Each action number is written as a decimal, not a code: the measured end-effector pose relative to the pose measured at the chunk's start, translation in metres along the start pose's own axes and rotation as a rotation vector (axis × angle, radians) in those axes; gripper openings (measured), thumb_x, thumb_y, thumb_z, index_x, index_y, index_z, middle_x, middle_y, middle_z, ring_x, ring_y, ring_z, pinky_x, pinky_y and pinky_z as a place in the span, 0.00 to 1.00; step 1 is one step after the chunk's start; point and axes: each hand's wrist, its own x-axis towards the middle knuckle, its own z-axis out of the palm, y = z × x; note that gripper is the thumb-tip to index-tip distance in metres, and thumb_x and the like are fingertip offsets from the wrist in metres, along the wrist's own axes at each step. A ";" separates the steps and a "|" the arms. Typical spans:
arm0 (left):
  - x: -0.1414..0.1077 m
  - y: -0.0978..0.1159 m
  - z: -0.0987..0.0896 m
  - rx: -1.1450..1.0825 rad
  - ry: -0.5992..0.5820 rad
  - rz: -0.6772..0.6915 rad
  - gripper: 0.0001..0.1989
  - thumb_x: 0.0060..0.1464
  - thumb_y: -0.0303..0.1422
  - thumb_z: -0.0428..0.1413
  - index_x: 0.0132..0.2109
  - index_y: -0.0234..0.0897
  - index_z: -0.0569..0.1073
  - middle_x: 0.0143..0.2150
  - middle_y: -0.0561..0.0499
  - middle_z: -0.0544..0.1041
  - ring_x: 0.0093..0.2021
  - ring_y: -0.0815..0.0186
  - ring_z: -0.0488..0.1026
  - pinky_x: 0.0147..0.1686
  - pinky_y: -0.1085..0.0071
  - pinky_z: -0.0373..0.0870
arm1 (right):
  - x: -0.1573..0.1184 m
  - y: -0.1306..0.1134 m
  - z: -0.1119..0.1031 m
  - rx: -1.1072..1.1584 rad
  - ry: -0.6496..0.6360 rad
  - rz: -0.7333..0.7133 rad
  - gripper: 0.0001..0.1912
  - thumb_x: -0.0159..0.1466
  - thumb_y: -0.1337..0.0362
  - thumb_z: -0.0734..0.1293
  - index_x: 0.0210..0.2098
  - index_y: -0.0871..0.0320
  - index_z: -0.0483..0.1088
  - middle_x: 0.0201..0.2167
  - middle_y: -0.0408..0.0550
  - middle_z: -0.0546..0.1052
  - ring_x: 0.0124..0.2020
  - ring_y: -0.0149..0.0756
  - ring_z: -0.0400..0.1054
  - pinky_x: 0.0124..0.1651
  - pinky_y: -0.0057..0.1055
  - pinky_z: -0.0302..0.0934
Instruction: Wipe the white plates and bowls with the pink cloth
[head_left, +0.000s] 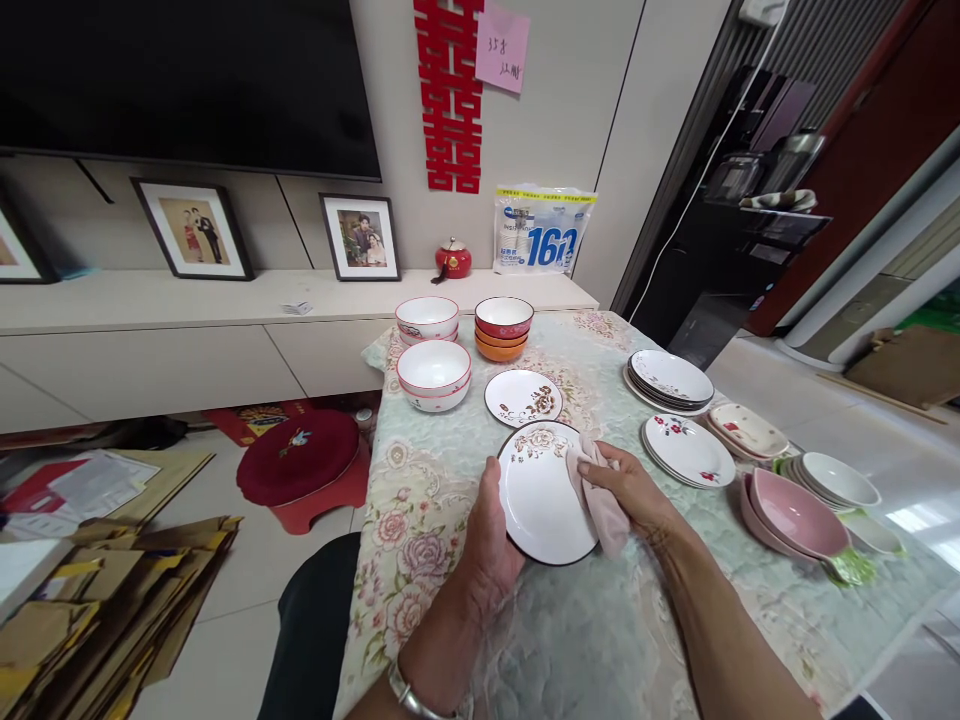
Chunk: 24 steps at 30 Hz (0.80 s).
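My left hand [491, 535] grips the left edge of a white plate [544, 505] with a dark rim and brown flowers, its thumb along the rim and the other fingers underneath. A pale pink cloth [602, 500] is bunched in my right hand [626, 485], pressed on the plate's right side. Just beyond lies a matching plate [517, 395] on the tablecloth. Behind it stand stacked red-rimmed white bowls [433, 370] and a stack of red and orange bowls [504, 325].
To the right are stacked dark-rimmed plates [671, 378], red-flowered plates [688, 450], pink bowls [799, 515] and white bowls [836, 480]. A floral tablecloth [420, 540] covers the table. Left of it are a red stool [300, 460] and flattened cardboard [127, 600]. A low cabinet [337, 350] runs behind.
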 end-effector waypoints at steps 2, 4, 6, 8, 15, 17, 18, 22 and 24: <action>0.000 0.000 0.000 0.004 -0.007 0.008 0.30 0.57 0.50 0.49 0.56 0.31 0.72 0.49 0.38 0.79 0.56 0.50 0.71 0.57 0.56 0.65 | 0.000 0.000 0.003 0.017 0.038 -0.025 0.21 0.48 0.58 0.76 0.38 0.59 0.72 0.29 0.45 0.79 0.27 0.36 0.72 0.31 0.31 0.65; 0.001 0.001 0.002 0.013 -0.012 0.019 0.29 0.57 0.50 0.49 0.55 0.31 0.72 0.50 0.39 0.79 0.56 0.50 0.71 0.57 0.57 0.64 | 0.000 -0.001 0.006 0.034 0.070 -0.053 0.20 0.47 0.58 0.76 0.37 0.59 0.72 0.28 0.44 0.79 0.26 0.36 0.71 0.31 0.30 0.64; 0.002 0.002 0.003 0.018 -0.038 0.039 0.29 0.57 0.49 0.50 0.56 0.32 0.72 0.51 0.40 0.78 0.57 0.51 0.70 0.57 0.57 0.64 | 0.000 -0.002 0.008 0.049 0.099 -0.084 0.21 0.47 0.59 0.76 0.38 0.58 0.73 0.29 0.44 0.79 0.28 0.37 0.72 0.32 0.31 0.64; 0.003 0.002 0.003 0.016 -0.046 0.081 0.27 0.58 0.48 0.50 0.55 0.32 0.73 0.52 0.41 0.78 0.57 0.52 0.70 0.58 0.59 0.64 | 0.000 -0.002 0.009 0.060 0.133 -0.120 0.22 0.47 0.59 0.76 0.40 0.57 0.73 0.31 0.44 0.79 0.29 0.37 0.72 0.33 0.31 0.64; 0.006 0.001 0.005 0.079 0.017 0.105 0.23 0.61 0.44 0.48 0.55 0.34 0.73 0.54 0.45 0.77 0.57 0.56 0.70 0.57 0.62 0.64 | 0.004 0.002 -0.003 0.058 0.314 -0.321 0.20 0.48 0.60 0.76 0.41 0.56 0.74 0.29 0.41 0.78 0.27 0.33 0.69 0.32 0.28 0.62; 0.004 0.004 0.005 0.112 -0.019 0.069 0.23 0.62 0.45 0.47 0.56 0.36 0.72 0.55 0.46 0.76 0.57 0.57 0.70 0.57 0.62 0.64 | 0.006 0.005 -0.007 0.020 0.355 -0.399 0.19 0.49 0.61 0.75 0.40 0.56 0.75 0.29 0.41 0.77 0.28 0.33 0.69 0.33 0.29 0.62; 0.002 0.005 0.005 0.127 -0.033 0.061 0.23 0.62 0.45 0.46 0.56 0.37 0.72 0.56 0.46 0.76 0.57 0.58 0.70 0.56 0.63 0.65 | 0.006 0.006 -0.008 0.001 0.368 -0.439 0.19 0.49 0.61 0.75 0.41 0.56 0.75 0.30 0.41 0.78 0.29 0.33 0.69 0.34 0.29 0.62; -0.002 0.011 0.001 0.233 -0.018 -0.011 0.24 0.61 0.47 0.47 0.56 0.39 0.71 0.57 0.45 0.74 0.53 0.57 0.73 0.51 0.63 0.69 | 0.007 0.010 -0.013 -0.066 0.406 -0.561 0.18 0.51 0.62 0.74 0.42 0.53 0.76 0.36 0.41 0.78 0.35 0.34 0.70 0.39 0.30 0.62; -0.003 0.013 -0.002 0.304 0.013 -0.073 0.27 0.60 0.49 0.47 0.57 0.36 0.70 0.54 0.40 0.75 0.46 0.55 0.77 0.46 0.60 0.72 | 0.006 0.010 -0.015 -0.095 0.434 -0.608 0.17 0.53 0.62 0.74 0.43 0.52 0.76 0.37 0.41 0.78 0.36 0.35 0.70 0.41 0.31 0.62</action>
